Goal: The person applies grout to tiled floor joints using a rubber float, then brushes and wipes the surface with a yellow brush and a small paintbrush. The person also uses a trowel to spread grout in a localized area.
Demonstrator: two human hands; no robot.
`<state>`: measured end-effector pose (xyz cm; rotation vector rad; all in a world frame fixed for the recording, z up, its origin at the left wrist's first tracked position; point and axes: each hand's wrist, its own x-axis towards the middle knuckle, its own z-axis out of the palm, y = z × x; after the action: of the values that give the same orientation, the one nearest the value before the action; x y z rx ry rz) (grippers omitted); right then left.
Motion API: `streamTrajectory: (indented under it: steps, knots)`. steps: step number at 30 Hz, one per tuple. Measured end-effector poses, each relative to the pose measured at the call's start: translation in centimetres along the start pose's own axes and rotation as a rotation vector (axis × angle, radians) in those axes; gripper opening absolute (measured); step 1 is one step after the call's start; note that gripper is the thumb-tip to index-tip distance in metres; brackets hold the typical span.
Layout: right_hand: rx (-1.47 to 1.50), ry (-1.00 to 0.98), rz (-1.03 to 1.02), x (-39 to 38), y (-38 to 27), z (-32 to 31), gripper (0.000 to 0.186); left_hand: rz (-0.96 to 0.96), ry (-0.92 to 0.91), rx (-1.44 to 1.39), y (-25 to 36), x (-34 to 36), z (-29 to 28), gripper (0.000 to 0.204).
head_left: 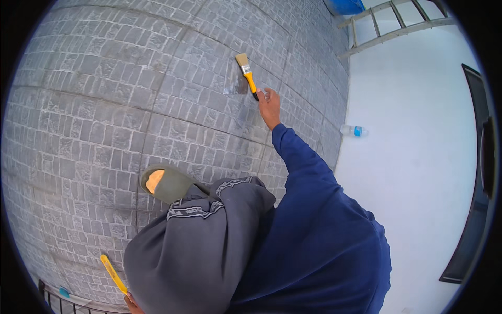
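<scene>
My right hand (pixel 270 108) reaches forward, its fingers closed at the black end of a paintbrush (pixel 250 79). The brush has a yellow handle, a metal band and pale bristles that point away from me. Under and beside it is a grey, shiny, roughly square patch (pixel 236 83); whether this is a thin sheet or wet tile I cannot tell. At the lower left, my left hand (pixel 134 304) is partly cut off behind my knee. It holds the near end of a long, flat yellow tool (pixel 113 273), whose kind I cannot make out.
Grey stone-patterned tiles (pixel 94 115) cover the floor. Along the right runs a white wall (pixel 402 172) with a plastic bottle (pixel 354 131) at its foot. A ladder (pixel 397 29) and a blue container (pixel 344 6) are at the far right. A dark railing (pixel 63 303) borders the lower left.
</scene>
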<state>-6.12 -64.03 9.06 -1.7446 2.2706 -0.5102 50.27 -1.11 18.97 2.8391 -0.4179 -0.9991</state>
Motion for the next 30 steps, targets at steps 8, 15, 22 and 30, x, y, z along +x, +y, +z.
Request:
streamTrajectory:
  steps: [8, 15, 22, 30]
  knots:
    - [-0.262, 0.136, 0.825, -14.6, 23.1, -14.2, 0.076, 0.009, -0.14, 0.208, 6.5, 2.6, -4.6, 0.049]
    - [0.08, -0.454, 1.192, -34.0, 25.6, -8.4, 0.096, 0.052, -0.202, 0.264, 12.0, 4.5, -4.6, 0.053]
    - [-0.308, -0.509, 0.968, -28.4, 26.2, -10.6, 0.104, 0.076, -0.066, 0.103, 13.2, 2.6, -2.8, 0.057]
    - [-0.132, -0.263, 0.049, -14.0, 12.1, -6.8, 0.035, 0.021, 0.076, -0.17, 12.9, 0.3, 0.2, 0.045]
